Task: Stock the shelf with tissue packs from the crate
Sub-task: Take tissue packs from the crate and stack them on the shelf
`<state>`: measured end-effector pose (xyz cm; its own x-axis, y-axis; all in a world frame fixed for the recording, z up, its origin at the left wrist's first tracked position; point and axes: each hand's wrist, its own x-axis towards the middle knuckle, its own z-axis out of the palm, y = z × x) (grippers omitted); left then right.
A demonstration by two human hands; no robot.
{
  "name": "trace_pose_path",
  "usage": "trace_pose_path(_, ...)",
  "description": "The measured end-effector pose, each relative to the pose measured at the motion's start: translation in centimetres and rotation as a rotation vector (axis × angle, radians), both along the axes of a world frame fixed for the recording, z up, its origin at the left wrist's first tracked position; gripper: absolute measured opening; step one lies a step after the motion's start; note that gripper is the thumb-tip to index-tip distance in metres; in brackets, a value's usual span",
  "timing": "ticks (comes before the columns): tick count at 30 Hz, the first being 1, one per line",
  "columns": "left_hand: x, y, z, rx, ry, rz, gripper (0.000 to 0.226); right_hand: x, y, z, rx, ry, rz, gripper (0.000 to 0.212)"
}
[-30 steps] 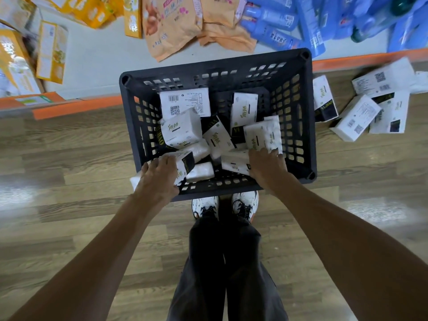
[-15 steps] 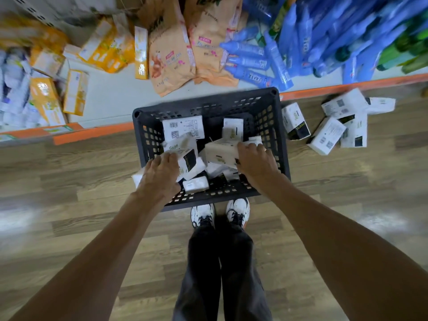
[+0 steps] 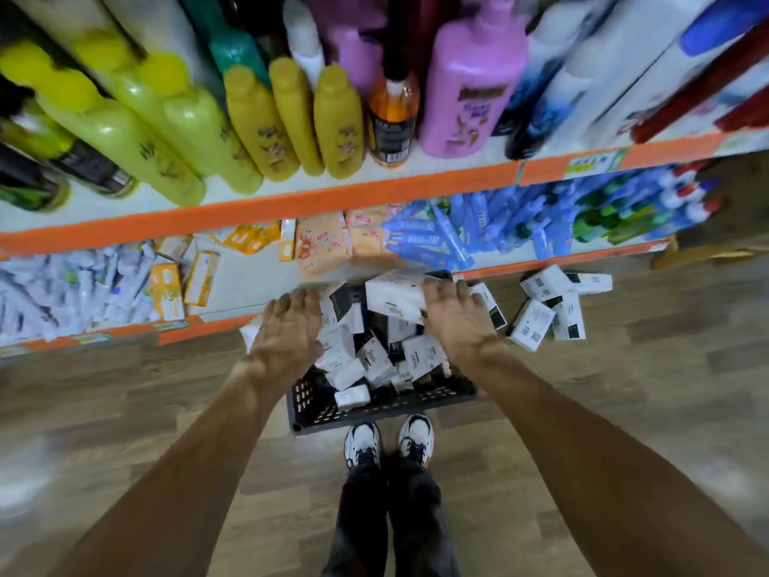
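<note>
A dark plastic crate [image 3: 376,410] stands on the floor in front of my shoes, with several white tissue packs [image 3: 374,360] heaped inside. My right hand [image 3: 457,320] is above the crate's far right side, shut on a white tissue pack [image 3: 395,299] held flat. My left hand [image 3: 287,331] is over the crate's far left corner, closed on another tissue pack whose white edge [image 3: 249,333] shows under the palm. The low shelf [image 3: 241,285] lies just beyond both hands.
Loose tissue packs [image 3: 549,310] lie on the wooden floor right of the crate. The low shelf holds orange pouches [image 3: 322,247], blue tubes [image 3: 437,239] and yellow boxes [image 3: 199,276]. Above it, an orange-edged shelf [image 3: 291,210] carries green, yellow and pink bottles.
Both hands have risen out of the crate, each with a tissue pack, and moved toward the shelf. My view has lifted, so the upper bottle shelf now shows.
</note>
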<state>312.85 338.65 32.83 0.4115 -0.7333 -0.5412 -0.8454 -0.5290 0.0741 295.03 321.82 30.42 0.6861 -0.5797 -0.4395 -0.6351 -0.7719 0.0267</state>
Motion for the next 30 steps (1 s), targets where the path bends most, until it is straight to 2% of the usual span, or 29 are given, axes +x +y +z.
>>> trace_pose_path(9,-2.0,-2.3,17.4,-0.062,-0.12,0.014,0.085,0.0,-0.8,18.5,-0.082,-0.087,-0.015,0.049)
trace_pose_path(13,-3.7,-1.9,23.7,-0.104,0.008,0.08,0.073,-0.6,-0.9,25.5,-0.141,-0.137,-0.021,0.049)
trace_pose_path(18,-3.9,-2.7,31.5,-0.147,-0.207,0.029,0.085,-1.9,-1.8,31.7,-0.311,-0.188,0.043,0.041)
trace_pose_path(21,-3.9,-3.1,35.2,-0.191,-0.24,0.025,0.083,-2.3,-2.3,35.6,-0.274,-0.195,0.045,0.057)
trace_pose_path(24,-4.1,-3.6,38.7,-0.229,-0.276,0.018,0.08,-2.7,-3.0,38.7,-0.318,-0.246,0.109,0.053)
trace_pose_path(30,-3.9,-5.0,44.1,-0.251,-0.31,0.011,0.077,-2.5,-4.9,45.2,-0.408,-0.33,0.081,0.057)
